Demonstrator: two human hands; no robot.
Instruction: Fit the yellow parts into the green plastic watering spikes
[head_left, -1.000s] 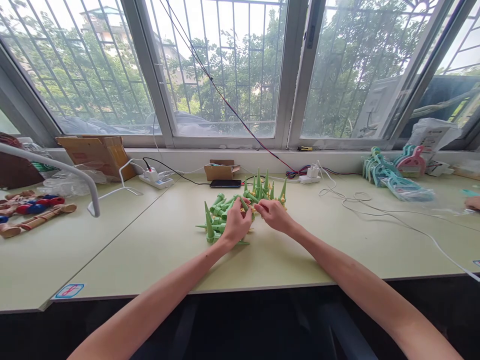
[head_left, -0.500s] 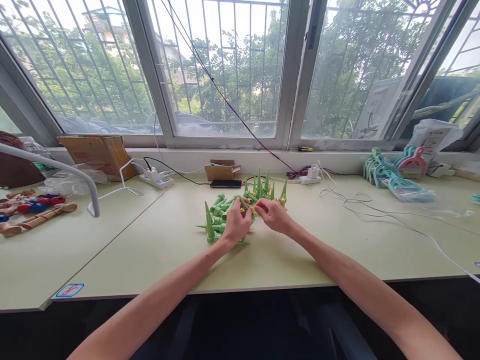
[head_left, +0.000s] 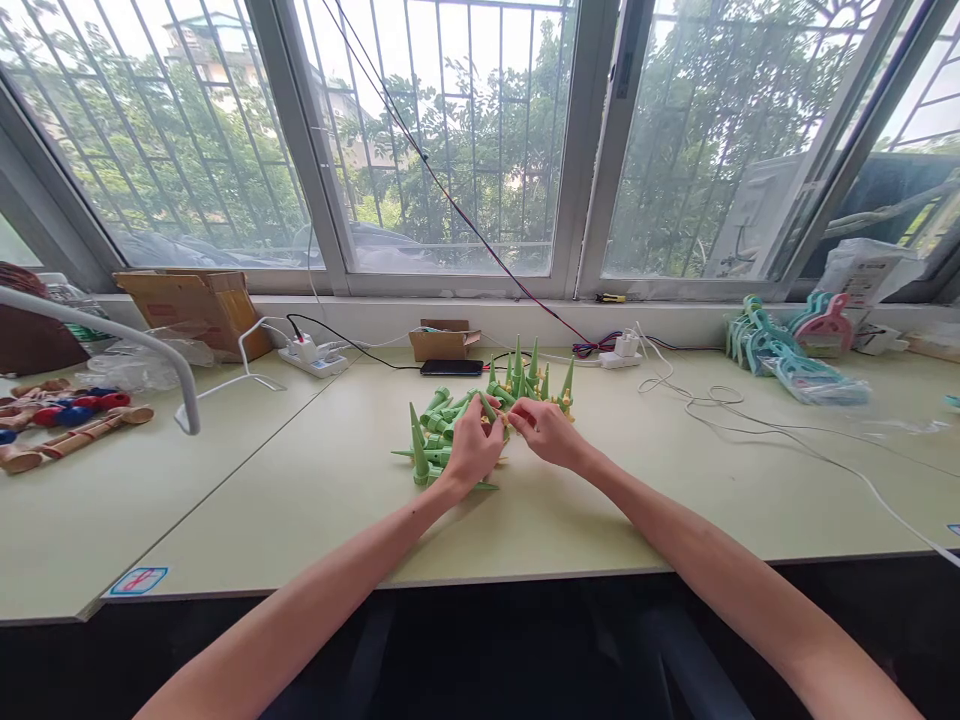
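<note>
My left hand (head_left: 472, 450) is closed round a green plastic plant-watering spike (head_left: 487, 406), whose tapered body leans up and to the left from the fingers. Meeting it from the other side, my right hand (head_left: 549, 432) pinches a small yellow valve piece (head_left: 505, 420) at the spike's end. The fingers hide most of that joint, so how far the two parts fit together cannot be seen. Loose green spikes (head_left: 421, 450) lie heaped beside and under my left hand. Behind my right hand, several green spikes with yellow valves (head_left: 568, 385) stand upright.
A black phone (head_left: 451, 368) lies before a small cardboard box (head_left: 444, 342) at the back. Power strips (head_left: 318, 362) and a white cable (head_left: 795, 440) are on the table. Wooden toys (head_left: 82, 425) lie left; turquoise plastic items (head_left: 765, 340) sit at the far right.
The hands stay almost in place, with only a slight shift of the fingers at the yellow valve piece. The spikes around them have not moved.
</note>
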